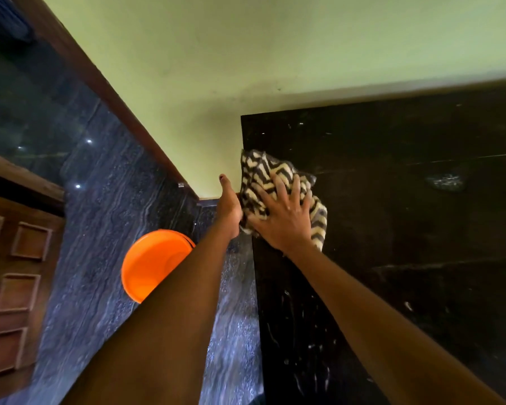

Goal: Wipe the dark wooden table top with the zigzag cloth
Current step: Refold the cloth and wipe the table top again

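Note:
The zigzag cloth, cream with dark chevrons, lies bunched at the left edge of the dark wooden table top, partly overhanging it. My right hand presses flat on the cloth with its fingers spread. My left hand is against the table's left edge beside the cloth, thumb pointing up. Its fingers are hidden behind the edge and the cloth. Pale specks and smears show on the near part of the table top, and a whitish patch lies at the far right.
An orange bucket stands on the dark stone floor left of the table, partly behind my left forearm. A green wall runs behind the table. A brown panelled door or cabinet is at the far left.

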Motion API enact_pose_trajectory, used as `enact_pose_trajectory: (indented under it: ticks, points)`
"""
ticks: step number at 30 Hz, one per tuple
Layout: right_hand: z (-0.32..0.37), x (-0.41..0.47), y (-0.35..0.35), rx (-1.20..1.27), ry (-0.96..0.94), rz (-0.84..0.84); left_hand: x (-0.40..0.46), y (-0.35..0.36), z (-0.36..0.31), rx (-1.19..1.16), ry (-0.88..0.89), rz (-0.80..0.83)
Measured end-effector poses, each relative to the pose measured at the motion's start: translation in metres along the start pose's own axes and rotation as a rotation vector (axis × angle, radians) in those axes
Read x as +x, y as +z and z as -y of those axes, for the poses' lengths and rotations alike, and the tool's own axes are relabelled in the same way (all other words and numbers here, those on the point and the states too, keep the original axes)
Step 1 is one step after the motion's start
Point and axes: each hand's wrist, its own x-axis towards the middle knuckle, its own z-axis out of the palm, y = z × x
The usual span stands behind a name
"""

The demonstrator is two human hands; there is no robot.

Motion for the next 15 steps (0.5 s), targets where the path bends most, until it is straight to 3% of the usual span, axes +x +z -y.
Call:
enact_pose_trajectory:
  ticks: [5,9,11,15]
  points:
    - [0.001,0.038,-0.005,0.009,0.039,0.000,-0.009,-0.003,0.015,0.070,0.097,-0.046]
    - [0.004,-0.058,0.008,0.003,0.028,-0.098,0.001,-0.018,0.059,0.166,0.033,-0.075]
    - [0.000,-0.081,0.008,-0.002,-0.024,-0.042,0.016,-0.030,0.093,0.197,0.026,-0.114]
    - [-0.009,-0.034,-0.007,0.029,-0.007,0.010,-0.037,-0.024,0.092,0.189,0.085,-0.059]
